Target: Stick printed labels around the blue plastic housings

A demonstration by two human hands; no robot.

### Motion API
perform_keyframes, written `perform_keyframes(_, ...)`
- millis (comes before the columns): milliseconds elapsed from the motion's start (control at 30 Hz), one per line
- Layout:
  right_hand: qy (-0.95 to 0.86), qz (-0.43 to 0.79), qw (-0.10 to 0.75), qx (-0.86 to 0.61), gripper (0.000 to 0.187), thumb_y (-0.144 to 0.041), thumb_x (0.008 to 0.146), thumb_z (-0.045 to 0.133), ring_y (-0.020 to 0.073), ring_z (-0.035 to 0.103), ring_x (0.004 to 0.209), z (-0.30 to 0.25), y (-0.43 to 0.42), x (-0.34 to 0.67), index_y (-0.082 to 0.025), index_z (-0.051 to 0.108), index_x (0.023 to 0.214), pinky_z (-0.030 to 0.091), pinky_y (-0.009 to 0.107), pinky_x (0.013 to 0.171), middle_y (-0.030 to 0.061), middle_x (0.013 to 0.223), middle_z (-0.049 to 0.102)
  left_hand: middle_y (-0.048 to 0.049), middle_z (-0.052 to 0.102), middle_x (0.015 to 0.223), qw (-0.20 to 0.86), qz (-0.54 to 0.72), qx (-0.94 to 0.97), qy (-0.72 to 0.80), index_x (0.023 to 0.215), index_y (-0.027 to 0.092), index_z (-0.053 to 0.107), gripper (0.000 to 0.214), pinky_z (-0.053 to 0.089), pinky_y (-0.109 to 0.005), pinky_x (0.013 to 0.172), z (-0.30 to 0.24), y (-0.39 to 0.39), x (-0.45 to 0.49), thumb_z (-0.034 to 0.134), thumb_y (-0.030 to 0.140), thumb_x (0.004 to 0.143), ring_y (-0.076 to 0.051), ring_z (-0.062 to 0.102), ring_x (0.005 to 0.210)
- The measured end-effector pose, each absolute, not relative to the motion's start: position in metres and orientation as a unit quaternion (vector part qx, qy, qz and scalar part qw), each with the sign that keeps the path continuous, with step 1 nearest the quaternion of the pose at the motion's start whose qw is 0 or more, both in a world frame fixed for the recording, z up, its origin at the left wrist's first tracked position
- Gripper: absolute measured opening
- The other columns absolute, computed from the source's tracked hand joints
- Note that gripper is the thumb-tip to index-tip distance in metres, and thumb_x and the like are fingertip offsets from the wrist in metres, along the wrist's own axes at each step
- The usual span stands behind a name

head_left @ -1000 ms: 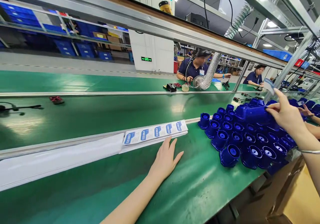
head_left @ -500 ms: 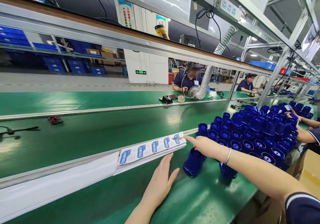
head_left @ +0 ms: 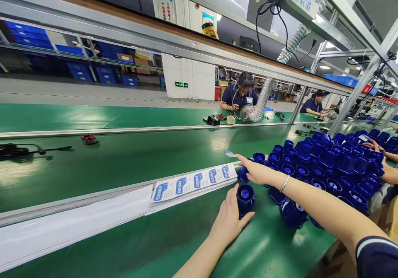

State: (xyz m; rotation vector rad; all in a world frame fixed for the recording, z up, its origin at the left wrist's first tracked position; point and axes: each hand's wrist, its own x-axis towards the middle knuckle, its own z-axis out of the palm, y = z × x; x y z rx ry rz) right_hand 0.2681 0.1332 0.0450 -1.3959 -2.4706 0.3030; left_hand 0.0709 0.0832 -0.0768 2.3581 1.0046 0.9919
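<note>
My left hand [head_left: 228, 216] is curled around a blue plastic housing [head_left: 245, 195], fingers on its far left side and thumb at its lower front. The housing stands upright on the green bench, its round ringed end facing up. My right hand [head_left: 258, 171], with a bracelet at the wrist, pinches a small label [head_left: 230, 154] at its fingertips. Below that label lies a strip of white-and-blue printed labels [head_left: 195, 181] on a stack of sheets. Another blue housing [head_left: 243, 172] is partly hidden behind my right hand.
Many blue housings [head_left: 320, 172] crowd the bench [head_left: 130, 240] on the right, where another person's hands [head_left: 385, 166] are at work. Long white sheets [head_left: 74, 224] lie along the metal rail at left. Black cables [head_left: 27, 150] rest farther back. Co-workers sit across the bench.
My right hand has lifted a label off the strip, up and away. My left hand has moved right from the bench onto the blue housing, which was lying tilted and now stands upright.
</note>
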Motion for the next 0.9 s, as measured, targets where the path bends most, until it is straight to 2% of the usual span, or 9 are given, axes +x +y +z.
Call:
perform_keyframes(167,-0.838,0.087,0.173,-0.511,0.093,0.000,0.080,0.052,0.0243,0.066,0.114,0.056,0.148,0.261,-0.017,0.006,0.159,0.053,0.037,0.095,0.0180,0.134,0.061,-0.0175,0.047,0.143,0.220,0.366,0.831,0.357,0.152,0.023,0.020,0.082,0.046,-0.052,0.108,-0.076,0.098,0.099,0.068,0.040,0.087,-0.034,0.052,0.132)
perform_keyframes(333,-0.768,0.002,0.218,-0.602,0.094,-0.008,0.086,0.055,0.0218,0.060,0.120,0.097,0.146,0.301,-0.023,-0.003,0.159,0.049,0.034,0.101,0.0129,0.135,0.059,-0.0141,0.049,0.133,0.213,0.354,0.839,0.354,0.151,0.024,0.029,0.069,0.047,-0.052,0.107,-0.072,0.121,0.115,0.059,0.044,0.092,-0.033,0.053,0.129)
perform_keyframes(400,-0.706,-0.043,0.230,-0.668,0.094,-0.010,0.087,0.056,0.0253,0.056,0.124,0.112,0.142,0.338,-0.023,-0.003,0.159,0.045,0.040,0.105,0.0147,0.137,0.057,-0.0146,0.050,0.130,0.201,0.348,0.841,0.363,0.148,0.021,0.036,0.064,0.047,-0.053,0.107,-0.071,0.127,0.120,0.058,0.044,0.093,-0.035,0.053,0.127)
perform_keyframes(500,-0.583,-0.105,0.230,-0.772,0.094,-0.019,0.086,0.064,0.0398,0.048,0.130,0.123,0.133,0.405,-0.017,0.004,0.158,0.039,0.059,0.105,0.0251,0.137,0.052,-0.0162,0.050,0.128,0.181,0.345,0.841,0.375,0.144,0.016,0.042,0.060,0.047,-0.054,0.105,-0.072,0.129,0.125,0.057,0.044,0.093,-0.037,0.053,0.125)
perform_keyframes(567,-0.510,-0.126,0.222,-0.821,0.098,-0.027,0.084,0.070,0.0463,0.046,0.129,0.121,0.125,0.447,-0.013,0.006,0.157,0.037,0.066,0.101,0.0306,0.136,0.050,-0.0169,0.051,0.128,0.170,0.345,0.843,0.377,0.142,0.015,0.043,0.059,0.047,-0.054,0.105,-0.073,0.128,0.126,0.057,0.044,0.093,-0.037,0.054,0.123)
perform_keyframes(633,-0.471,-0.124,0.213,-0.847,0.101,-0.032,0.082,0.073,0.0449,0.052,0.124,0.114,0.117,0.479,-0.010,0.008,0.156,0.041,0.062,0.099,0.0307,0.131,0.054,-0.0176,0.050,0.131,0.163,0.346,0.845,0.375,0.143,0.015,0.042,0.059,0.047,-0.055,0.106,-0.074,0.126,0.126,0.056,0.043,0.093,-0.038,0.053,0.125)
perform_keyframes(733,-0.474,-0.111,0.210,-0.848,0.103,-0.031,0.081,0.074,0.0359,0.061,0.116,0.102,0.108,0.505,-0.009,0.006,0.156,0.047,0.045,0.098,0.0245,0.125,0.061,-0.0176,0.047,0.136,0.159,0.345,0.847,0.372,0.145,0.017,0.037,0.062,0.044,-0.056,0.109,-0.075,0.126,0.124,0.057,0.045,0.093,-0.038,0.049,0.130)
perform_keyframes(800,-0.486,-0.113,0.217,-0.839,0.107,-0.032,0.083,0.074,0.0317,0.062,0.115,0.098,0.105,0.508,-0.012,-0.001,0.157,0.048,0.039,0.097,0.0206,0.127,0.061,-0.0181,0.046,0.138,0.160,0.341,0.849,0.371,0.145,0.016,0.035,0.066,0.043,-0.055,0.111,-0.075,0.126,0.124,0.058,0.048,0.092,-0.038,0.047,0.133)
perform_keyframes(900,-0.506,-0.128,0.233,-0.820,0.114,-0.038,0.087,0.070,0.0283,0.058,0.123,0.098,0.104,0.502,-0.021,-0.020,0.154,0.046,0.036,0.100,0.0155,0.138,0.055,-0.0199,0.046,0.138,0.167,0.328,0.851,0.374,0.146,0.011,0.033,0.075,0.042,-0.050,0.113,-0.074,0.125,0.123,0.063,0.051,0.090,-0.036,0.046,0.134)
